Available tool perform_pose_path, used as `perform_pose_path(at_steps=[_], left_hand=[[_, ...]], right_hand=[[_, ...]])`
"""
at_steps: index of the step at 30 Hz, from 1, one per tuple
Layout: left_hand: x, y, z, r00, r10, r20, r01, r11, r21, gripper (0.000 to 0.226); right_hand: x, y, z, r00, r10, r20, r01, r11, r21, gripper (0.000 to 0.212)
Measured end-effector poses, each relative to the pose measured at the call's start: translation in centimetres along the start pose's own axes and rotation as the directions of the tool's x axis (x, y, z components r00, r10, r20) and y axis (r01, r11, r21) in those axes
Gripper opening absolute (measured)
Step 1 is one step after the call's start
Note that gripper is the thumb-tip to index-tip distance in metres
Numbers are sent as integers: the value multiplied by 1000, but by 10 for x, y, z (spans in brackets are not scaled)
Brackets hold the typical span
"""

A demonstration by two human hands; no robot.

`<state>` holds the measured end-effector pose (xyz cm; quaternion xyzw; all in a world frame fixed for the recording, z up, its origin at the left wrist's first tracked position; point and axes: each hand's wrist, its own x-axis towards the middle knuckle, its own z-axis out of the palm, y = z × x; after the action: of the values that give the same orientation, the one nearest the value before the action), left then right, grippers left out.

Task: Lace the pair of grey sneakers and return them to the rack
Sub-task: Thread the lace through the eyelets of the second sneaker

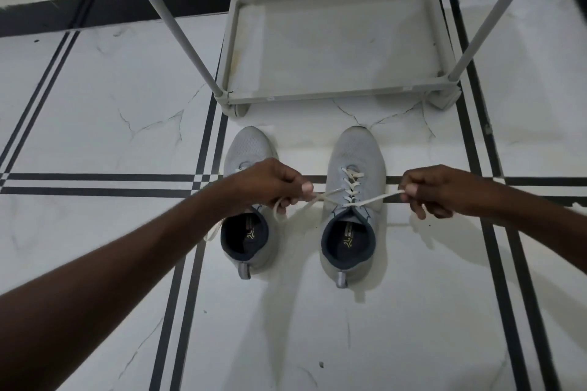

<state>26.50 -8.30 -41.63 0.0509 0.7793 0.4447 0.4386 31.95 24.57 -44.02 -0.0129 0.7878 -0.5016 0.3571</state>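
Note:
Two grey sneakers stand side by side on the floor, toes pointing away from me. The right sneaker [354, 155] has a white lace [351, 184] threaded up its eyelets. Both lace ends stretch sideways from its top eyelets. My left hand [270, 182] pinches one end over the left sneaker [249, 146] and hides that shoe's middle. My right hand [435, 189] pinches the other end to the right of the shoe. A loose loop of lace hangs below my left hand.
A grey shoe rack [333, 92] stands just beyond the sneakers, its bottom shelf bare, with slanted poles rising at both sides. The floor is white marble tile with black stripe lines. A dark skirting runs along the wall behind.

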Motion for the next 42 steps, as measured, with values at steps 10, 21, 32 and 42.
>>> perform_pose_path(at_steps=[10, 21, 32, 42], left_hand=[[34, 27, 33, 986, 159, 48, -117, 869, -481, 14], [62, 14, 61, 999, -12, -34, -1, 929, -371, 16], [66, 7, 60, 1000, 10, -25, -22, 863, -504, 9], [54, 12, 62, 998, 21, 52, 9, 856, -517, 10]], right_hand=[[14, -23, 39, 997, -66, -36, 75, 834, 547, 23], [26, -36, 62, 924, -147, -352, 191, 977, 93, 24], [32, -39, 59, 932, -178, -315, 190, 982, 7, 33], [34, -31, 48, 977, -90, -194, 145, 946, 290, 26]])
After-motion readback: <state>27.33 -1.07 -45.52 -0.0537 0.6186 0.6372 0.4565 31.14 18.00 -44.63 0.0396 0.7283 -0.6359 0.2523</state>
